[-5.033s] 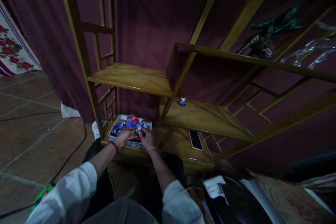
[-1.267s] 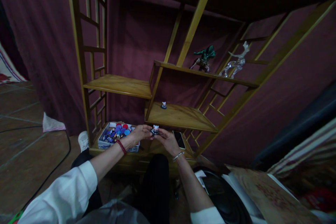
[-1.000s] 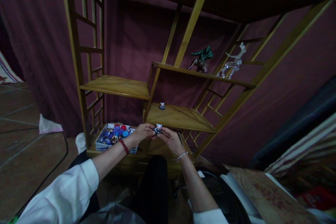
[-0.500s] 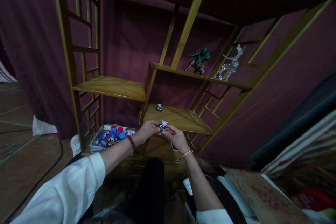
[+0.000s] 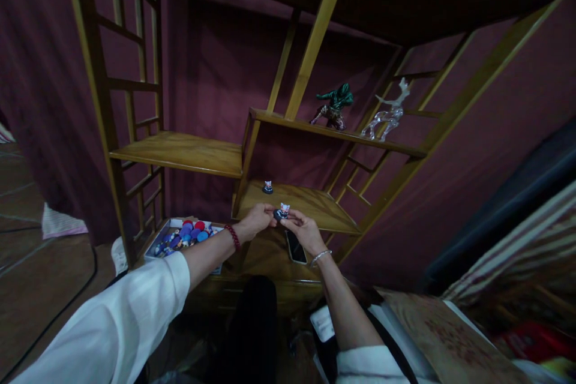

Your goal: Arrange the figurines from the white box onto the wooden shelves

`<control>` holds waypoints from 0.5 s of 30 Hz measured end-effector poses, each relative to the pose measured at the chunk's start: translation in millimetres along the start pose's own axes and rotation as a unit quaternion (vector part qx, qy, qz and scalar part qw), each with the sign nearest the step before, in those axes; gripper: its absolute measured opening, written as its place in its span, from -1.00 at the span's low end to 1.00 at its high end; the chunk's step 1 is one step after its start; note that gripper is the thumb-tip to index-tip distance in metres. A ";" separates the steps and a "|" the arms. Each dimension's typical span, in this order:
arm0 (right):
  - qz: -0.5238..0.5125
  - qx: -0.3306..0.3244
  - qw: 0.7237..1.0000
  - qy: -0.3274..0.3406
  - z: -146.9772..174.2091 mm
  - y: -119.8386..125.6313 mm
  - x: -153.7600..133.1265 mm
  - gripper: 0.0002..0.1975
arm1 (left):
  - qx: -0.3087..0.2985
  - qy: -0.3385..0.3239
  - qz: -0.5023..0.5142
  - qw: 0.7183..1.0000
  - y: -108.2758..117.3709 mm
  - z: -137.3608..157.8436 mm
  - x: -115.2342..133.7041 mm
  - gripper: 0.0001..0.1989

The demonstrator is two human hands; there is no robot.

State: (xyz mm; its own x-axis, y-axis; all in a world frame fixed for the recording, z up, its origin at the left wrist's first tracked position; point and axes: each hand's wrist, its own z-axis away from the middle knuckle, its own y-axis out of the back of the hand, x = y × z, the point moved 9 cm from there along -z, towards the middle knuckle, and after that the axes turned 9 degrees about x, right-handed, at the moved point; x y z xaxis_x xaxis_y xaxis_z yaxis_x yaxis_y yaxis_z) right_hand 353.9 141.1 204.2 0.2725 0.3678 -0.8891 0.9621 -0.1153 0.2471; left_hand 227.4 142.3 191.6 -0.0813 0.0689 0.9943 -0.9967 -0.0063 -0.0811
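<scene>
A small white cat-eared figurine on a dark round base is held up between both hands, in front of the middle-right shelf. My left hand pinches the left side of its base, with the fingers closed. From the right, my right hand grips it between thumb and fingers. Just behind, a similar cat-eared figurine stands upright near the left end of that shelf.
A white box of figurines and colored discs sits at lower left. A phone lies on the bottom board below my right hand. Higher up, a green-topped figure and a clear deer stand on the upper shelf.
Both hands have shifted slightly right relative to the shelf, still holding the figurine. More of the phone shows below my right hand. The view has moved a little.
</scene>
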 end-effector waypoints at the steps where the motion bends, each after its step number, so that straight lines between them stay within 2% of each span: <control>1: -0.002 0.000 1.000 -0.001 -2.1 1.3 1.0 -0.62 | -0.001 0.000 -0.004 1.000 -1.9 -1.4 0.3 -0.80; 9: -0.002 -0.006 1.000 -0.012 -20.6 12.0 13.5 -0.61 | 0.004 -0.030 -0.006 1.000 -13.3 -18.9 -0.9 -0.71; 12: 0.007 0.005 1.000 -0.016 -28.4 18.6 19.9 -0.61 | 0.007 -0.070 -0.039 0.997 -16.8 -27.7 -1.6 -0.69; 15: 0.011 0.006 1.000 -0.012 -35.7 22.5 24.7 -0.62 | 0.028 -0.134 -0.116 0.984 -17.4 -33.8 2.2 -0.68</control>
State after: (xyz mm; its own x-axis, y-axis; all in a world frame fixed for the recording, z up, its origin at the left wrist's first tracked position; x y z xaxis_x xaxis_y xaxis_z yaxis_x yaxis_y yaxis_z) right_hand 382.7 180.5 201.6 0.2922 0.3421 -0.8931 0.9559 -0.1345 0.2612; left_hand 244.5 176.2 192.9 0.1596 -0.1912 0.9685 -0.9860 -0.0779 0.1471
